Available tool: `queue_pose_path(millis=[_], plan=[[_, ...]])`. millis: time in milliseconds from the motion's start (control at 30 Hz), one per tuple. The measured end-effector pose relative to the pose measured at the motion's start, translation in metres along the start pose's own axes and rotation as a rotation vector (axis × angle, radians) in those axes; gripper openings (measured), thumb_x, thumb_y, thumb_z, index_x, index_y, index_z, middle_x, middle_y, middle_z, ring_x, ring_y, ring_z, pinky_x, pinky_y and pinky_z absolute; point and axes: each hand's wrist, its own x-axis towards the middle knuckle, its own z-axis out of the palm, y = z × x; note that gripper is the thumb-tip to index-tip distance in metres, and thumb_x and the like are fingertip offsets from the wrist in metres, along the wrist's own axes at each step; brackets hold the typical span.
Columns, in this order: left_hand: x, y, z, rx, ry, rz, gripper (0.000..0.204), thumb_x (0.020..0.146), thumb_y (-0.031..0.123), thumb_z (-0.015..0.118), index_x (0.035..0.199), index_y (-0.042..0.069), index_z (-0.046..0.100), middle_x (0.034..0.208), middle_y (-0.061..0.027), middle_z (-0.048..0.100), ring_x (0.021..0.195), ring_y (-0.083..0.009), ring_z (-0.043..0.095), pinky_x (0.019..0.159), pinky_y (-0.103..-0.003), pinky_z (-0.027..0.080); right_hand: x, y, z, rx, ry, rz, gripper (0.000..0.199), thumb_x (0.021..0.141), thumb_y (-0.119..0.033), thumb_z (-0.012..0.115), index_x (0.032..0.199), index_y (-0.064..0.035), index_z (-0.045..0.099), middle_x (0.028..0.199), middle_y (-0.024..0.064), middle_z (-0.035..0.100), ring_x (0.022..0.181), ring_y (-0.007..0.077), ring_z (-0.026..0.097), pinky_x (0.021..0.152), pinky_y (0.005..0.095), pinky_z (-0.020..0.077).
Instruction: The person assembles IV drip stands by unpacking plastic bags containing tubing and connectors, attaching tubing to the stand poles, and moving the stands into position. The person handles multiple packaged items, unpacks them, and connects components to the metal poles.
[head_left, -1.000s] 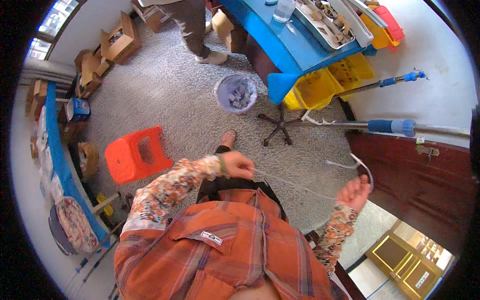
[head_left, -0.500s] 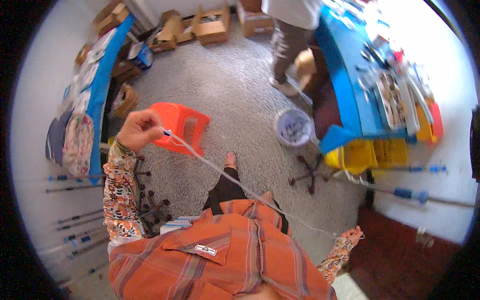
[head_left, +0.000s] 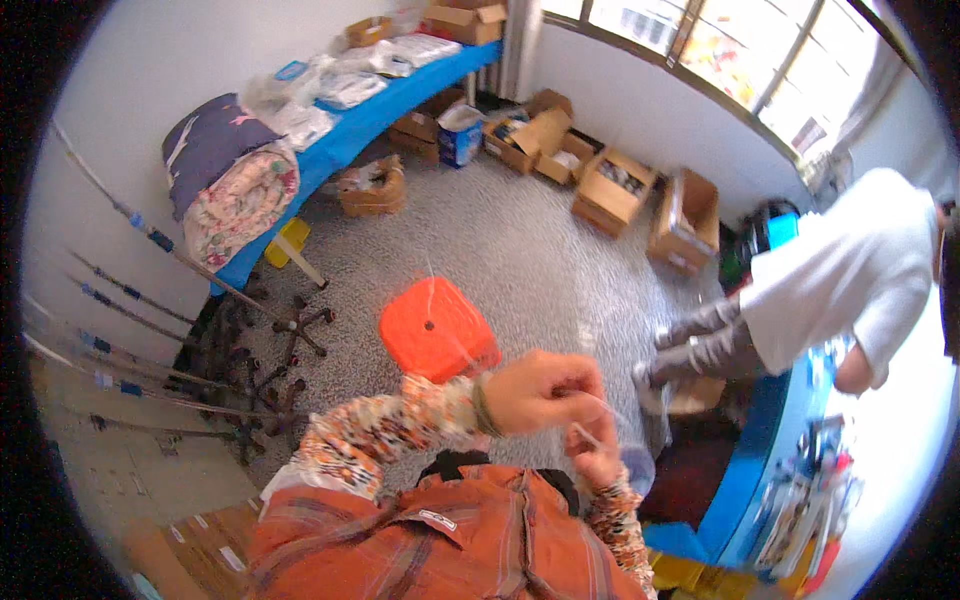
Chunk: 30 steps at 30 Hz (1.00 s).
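Note:
My left hand (head_left: pixel 543 394) is closed in a pinch in front of my chest, just above the orange plastic stool's near edge in the picture. Right beside it, slightly lower and to the right, is my right hand (head_left: pixel 596 458), its fingers also curled closed. A thin, whitish clear tubing (head_left: pixel 592 437) runs between the two hands, and a loose strand of it sticks out past my left fingers. A faint, blurred strand shows across the orange stool (head_left: pixel 415 318). Motion smears the fingertips, and the rest of the tubing is hidden.
Left, a blue-covered table (head_left: pixel 365 125) holds bedding and plastic bags, with wheeled poles (head_left: pixel 300 325) nearby. Open cardboard boxes (head_left: pixel 612 190) line the far wall. A person in a light top (head_left: pixel 835 265) leans over the right blue table (head_left: pixel 745 500). A bin (head_left: pixel 637 468) is partly behind my right hand.
My hands were far apart with the tubing stretched between them; now they are together in front of me. The view has swung left and up, showing the windows and far wall.

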Motion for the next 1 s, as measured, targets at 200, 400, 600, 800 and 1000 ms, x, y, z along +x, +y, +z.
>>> queue_pose_path(millis=[200, 400, 600, 800, 1000], plan=[[0.064, -0.025, -0.062, -0.673, 0.255, 0.186, 0.014, 0.086, 0.021, 0.048, 0.085, 0.007, 0.043, 0.062, 0.0044, 0.041, 0.052, -0.0032, 0.034, 0.046, -0.02, 0.03, 0.142, 0.013, 0.033, -0.295, -0.552, -0.015, 0.035, 0.075, -0.016, 0.059, 0.104, 0.0018, 0.051, 0.095, 0.0099, 0.058, 0.089, 0.0172, 0.054, 0.077, 0.0304, 0.0431], [0.111, -0.04, -0.169, -1.017, 0.681, 0.511, 0.017, 0.088, 0.026, 0.043, 0.078, 0.012, 0.041, 0.053, 0.0054, 0.025, 0.044, -0.0045, 0.024, 0.043, -0.022, 0.021, 0.266, 0.053, -0.052, -0.396, -0.612, 0.477, 0.022, 0.084, -0.018, 0.046, 0.094, -0.001, 0.054, 0.073, 0.0018, 0.054, 0.066, 0.0091, 0.05, 0.06, 0.0233, 0.0416], [0.147, -0.04, -0.27, -0.964, 1.12, 0.721, 0.019, 0.088, 0.028, 0.041, 0.075, 0.014, 0.042, 0.05, 0.0062, 0.023, 0.041, -0.0051, 0.021, 0.044, -0.022, 0.02, 0.423, -0.01, -0.129, -0.418, -0.425, 0.549, 0.022, 0.084, -0.025, 0.047, 0.083, -0.0041, 0.054, 0.06, -0.0017, 0.046, 0.051, 0.0074, 0.042, 0.047, 0.0218, 0.0351], [0.136, -0.077, -0.317, -0.778, 1.495, 0.562, 0.02, 0.088, 0.028, 0.041, 0.078, 0.011, 0.044, 0.052, 0.0053, 0.027, 0.042, -0.0052, 0.023, 0.044, -0.022, 0.022, 0.572, -0.035, -0.113, -0.108, -0.29, 0.509, 0.022, 0.085, -0.026, 0.045, 0.08, -0.0049, 0.051, 0.051, -0.0007, 0.041, 0.039, 0.0085, 0.036, 0.036, 0.0225, 0.0286], [0.128, -0.147, -0.362, -0.19, 1.611, -0.173, 0.024, 0.088, 0.024, 0.043, 0.095, 0.004, 0.053, 0.065, 0.0017, 0.046, 0.056, -0.0043, 0.041, 0.05, -0.018, 0.032, 0.674, -0.054, -0.013, -0.091, -0.457, 0.469, 0.022, 0.085, -0.024, 0.043, 0.08, -0.0047, 0.05, 0.051, -0.0005, 0.04, 0.04, 0.0086, 0.035, 0.037, 0.0219, 0.0279]])
